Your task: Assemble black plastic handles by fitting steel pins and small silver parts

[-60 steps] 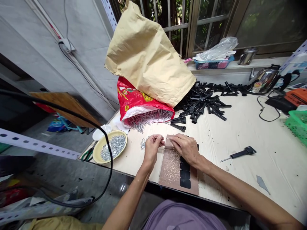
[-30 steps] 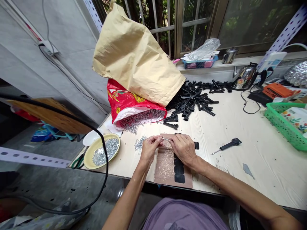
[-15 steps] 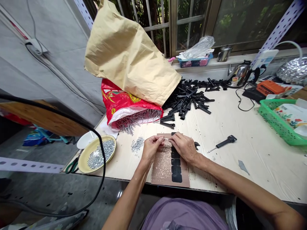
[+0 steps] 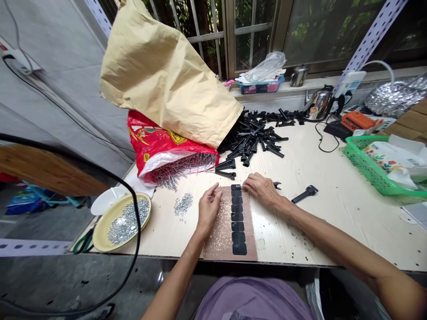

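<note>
A brown board (image 4: 218, 242) lies at the table's front edge, with a column of black rounded squares (image 4: 238, 226) along it. My left hand (image 4: 209, 208) is over the board's left edge, fingers apart and nothing visible in them. Near the board's top right corner, my right hand (image 4: 262, 189) has its fingers pinched around a thin light piece, too small to make out, beside the topmost black square. A black forked part (image 4: 276, 185) shows just beyond the right hand. Another black part (image 4: 305, 194) lies farther right. Small shiny pieces (image 4: 183, 204) are heaped left of the board.
At the left are a yellow bowl (image 4: 100, 229) of shiny pieces and green-handled scissors (image 4: 83, 241). Behind lie a red bag (image 4: 143, 146) of metal pins, a large tan bag (image 4: 167, 75) and piled black parts (image 4: 256, 133). A green basket (image 4: 370, 171) and kettle (image 4: 318, 104) stand right.
My hands have moved apart; the left has opened and dropped lower, the right has moved to the board's upper right. The metal pin at the right black part no longer shows. The view has shifted.
</note>
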Motion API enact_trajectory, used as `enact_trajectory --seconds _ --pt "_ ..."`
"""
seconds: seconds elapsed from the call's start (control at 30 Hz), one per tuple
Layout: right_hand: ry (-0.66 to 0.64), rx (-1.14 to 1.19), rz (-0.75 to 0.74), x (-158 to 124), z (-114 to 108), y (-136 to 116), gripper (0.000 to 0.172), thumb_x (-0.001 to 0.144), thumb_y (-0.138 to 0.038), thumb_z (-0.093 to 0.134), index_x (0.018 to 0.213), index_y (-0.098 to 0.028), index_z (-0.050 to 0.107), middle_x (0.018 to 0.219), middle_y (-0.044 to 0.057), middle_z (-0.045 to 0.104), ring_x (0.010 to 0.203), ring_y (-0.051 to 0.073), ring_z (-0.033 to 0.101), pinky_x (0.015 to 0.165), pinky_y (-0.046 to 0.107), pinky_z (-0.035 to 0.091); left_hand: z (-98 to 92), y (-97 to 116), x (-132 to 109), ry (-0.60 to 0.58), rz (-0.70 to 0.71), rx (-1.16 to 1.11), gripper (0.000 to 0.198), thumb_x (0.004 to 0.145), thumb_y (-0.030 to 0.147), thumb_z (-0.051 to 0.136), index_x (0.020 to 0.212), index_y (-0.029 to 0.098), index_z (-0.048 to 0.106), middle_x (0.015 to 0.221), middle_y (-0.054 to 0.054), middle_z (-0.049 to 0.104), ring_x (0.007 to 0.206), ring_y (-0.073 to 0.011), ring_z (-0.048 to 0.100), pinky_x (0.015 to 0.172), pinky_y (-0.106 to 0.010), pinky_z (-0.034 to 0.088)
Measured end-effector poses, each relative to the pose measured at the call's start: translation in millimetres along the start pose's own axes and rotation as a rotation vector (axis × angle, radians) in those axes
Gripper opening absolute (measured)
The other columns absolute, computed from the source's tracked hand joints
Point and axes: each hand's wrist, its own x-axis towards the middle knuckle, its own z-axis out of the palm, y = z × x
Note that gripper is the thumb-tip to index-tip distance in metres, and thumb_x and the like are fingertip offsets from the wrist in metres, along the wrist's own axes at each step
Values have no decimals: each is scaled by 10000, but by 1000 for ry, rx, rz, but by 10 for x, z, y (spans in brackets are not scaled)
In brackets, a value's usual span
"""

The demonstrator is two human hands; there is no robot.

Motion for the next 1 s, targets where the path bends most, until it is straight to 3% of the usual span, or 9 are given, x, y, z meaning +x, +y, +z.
enact_trajectory --seconds 0.07,0.2,0.4,0.53,0.57,0.7,0.87,1.0 --pt "-24 18 -86 -116 53 -29 285 965 -269 394 849 -162 631 797 40 588 762 146 493 570 250 357 10 -42 -9 47 65 110 479 782 392 620 1211 179 600 794 -13 592 593 -93 471 588 -219 415" --pt "-157 94 -406 -308 71 -115 293 971 -212 354 854 -180 621 761 15 586 708 130 464 588 262 378 41 -116 -25 83 138 249 430 829 400 561 1198 185 606 865 -43 616 667 -128 499 682 -258 431" --pt "-17 55 -187 -135 88 45 293 968 -239 375 826 -148 615 751 31 580 700 122 469 528 232 368 54 -165 -24 115 150 305 419 845 393 541 1208 190 594 945 -67 633 707 -145 533 712 -278 440" --pt "-142 125 -515 -200 102 37 295 957 -153 348 829 -176 612 711 -11 569 665 101 454 539 225 372 66 -145 -24 119 151 305 391 839 371 558 1185 198 611 954 -64 645 711 -148 546 723 -278 436" --pt "-153 133 -529 -203 94 42 295 956 -150 345 833 -177 612 714 -13 570 665 99 454 543 225 376 71 -136 -24 122 153 301 380 834 364 566 1173 200 620 951 -62 647 714 -150 550 723 -277 435" --pt "-62 94 -240 -124 53 114 312 967 -174 330 823 -148 605 714 11 570 662 102 462 526 229 373 84 -109 -30 146 161 290 353 819 345 590 1139 206 642 969 -62 651 745 -156 567 735 -276 437" --pt "-160 139 -470 -165 35 71 310 959 -138 324 825 -168 601 733 -6 568 673 96 459 559 227 382 85 -113 -29 113 151 315 362 824 342 584 1156 206 632 953 -61 659 772 -164 585 755 -285 446" --pt "-77 81 -270 -53 18 139 299 971 -195 345 818 -149 598 739 19 560 693 111 451 549 227 359 86 -108 -31 112 160 337 361 835 342 569 1167 212 624 1066 -80 648 863 -178 598 812 -299 447"
